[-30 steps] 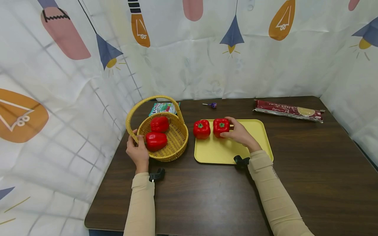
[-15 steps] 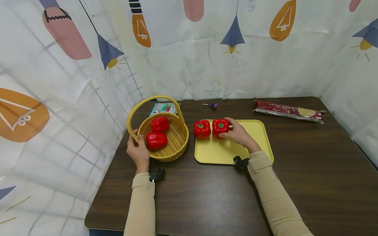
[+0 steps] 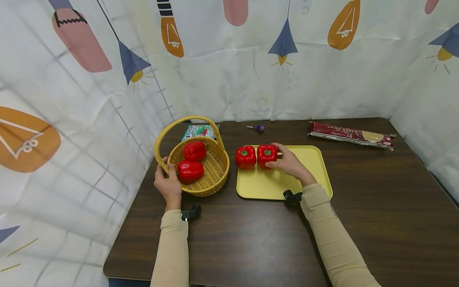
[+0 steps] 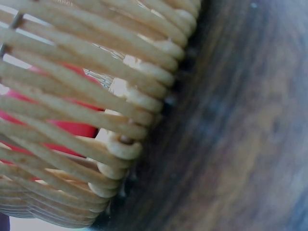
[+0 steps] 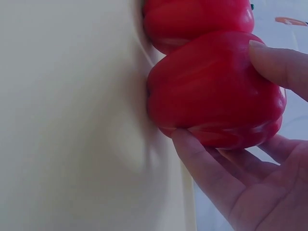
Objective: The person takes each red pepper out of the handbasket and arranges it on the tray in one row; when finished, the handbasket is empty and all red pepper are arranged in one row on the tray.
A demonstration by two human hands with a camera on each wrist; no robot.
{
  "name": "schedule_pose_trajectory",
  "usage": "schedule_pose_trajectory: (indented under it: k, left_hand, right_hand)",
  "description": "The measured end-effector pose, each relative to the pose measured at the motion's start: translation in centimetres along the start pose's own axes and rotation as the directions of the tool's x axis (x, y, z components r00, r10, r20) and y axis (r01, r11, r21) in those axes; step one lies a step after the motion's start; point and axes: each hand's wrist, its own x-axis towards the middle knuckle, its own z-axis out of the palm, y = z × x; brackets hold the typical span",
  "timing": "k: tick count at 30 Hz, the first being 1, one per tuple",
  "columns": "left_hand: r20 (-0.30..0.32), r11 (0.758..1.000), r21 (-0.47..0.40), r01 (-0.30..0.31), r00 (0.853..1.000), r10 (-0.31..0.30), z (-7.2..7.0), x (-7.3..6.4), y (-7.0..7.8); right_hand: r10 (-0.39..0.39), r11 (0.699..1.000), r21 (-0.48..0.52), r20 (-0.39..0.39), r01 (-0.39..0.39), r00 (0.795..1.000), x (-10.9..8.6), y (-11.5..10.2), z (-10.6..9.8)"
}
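Centrally, a red pepper (image 3: pixel 265 156) is held upright on a yellow tray (image 3: pixel 258 187) by the right hand (image 3: pixel 291 165), thumb (image 5: pixel 279 66) and fingers (image 5: pixel 204 168) parted by its width, just beside a second pepper (image 3: pixel 245 158). Leftward, a basket (image 3: pixel 216 167), where two peppers (image 3: pixel 190 172) are contained, is pinched at its left edge by the left hand (image 3: pixel 168 187).

The person wears plain beige cloth along both forearms: a left sleeve (image 3: pixel 171 251) and a right sleeve (image 3: pixel 338 239), each creased crosswise and ending in a band-like fold near the wrist. A small dark marking (image 3: pixel 333 211), too small to read, runs along the outer side of the right one. A compact black left wrist camera (image 3: pixel 191 213) and a black right wrist camera (image 3: pixel 292 196) jut inward. The left hand (image 3: pixel 167 187) and right hand (image 3: pixel 291 164) are bare.
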Motion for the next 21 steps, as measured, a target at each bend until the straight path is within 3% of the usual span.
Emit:
schedule_pose_trajectory:
  k: [21]
  left_hand:
    - [-0.018, 1.0, 0.013, 0.028, 0.999, -0.027, 0.1, -0.2, 0.3]
  right_hand:
    - [-0.004, 0.999, -0.033, 0.041, 0.005, 0.999, -0.3, 0.1, -1.1]
